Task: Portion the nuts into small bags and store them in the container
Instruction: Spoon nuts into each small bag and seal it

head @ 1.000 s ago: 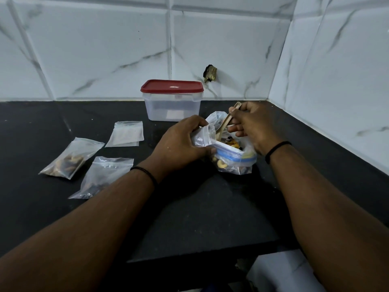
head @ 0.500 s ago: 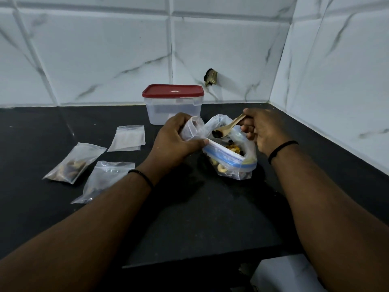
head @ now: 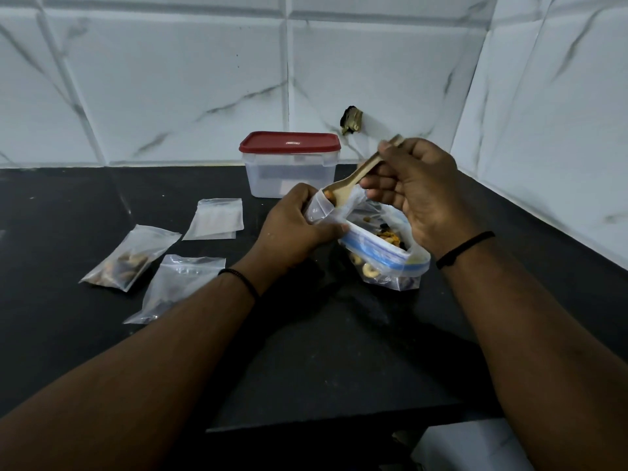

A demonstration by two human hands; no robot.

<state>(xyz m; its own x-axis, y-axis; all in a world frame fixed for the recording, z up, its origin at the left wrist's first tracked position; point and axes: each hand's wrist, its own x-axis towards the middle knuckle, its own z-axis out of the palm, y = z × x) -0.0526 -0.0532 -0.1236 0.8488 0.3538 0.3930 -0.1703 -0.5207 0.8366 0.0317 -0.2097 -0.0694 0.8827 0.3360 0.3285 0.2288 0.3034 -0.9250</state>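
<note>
Black counter [head: 323, 351] against white marbled wall tiles [head: 170, 79], with nut portioning under way.
From left: a small bag with nuts [head: 131, 258], a second small bag [head: 178, 285] and a flat empty bag [head: 217, 218] lie on the counter; behind stands the container [head: 290, 171] with its red lid [head: 289, 142] on. Left hand [head: 294, 232] grasps a small open bag [head: 321, 210]; right hand [head: 421, 195], fingers curled, grips a wooden spoon [head: 353, 180] whose bowl dips into that bag, above the large nut bag [head: 387, 256].
</note>
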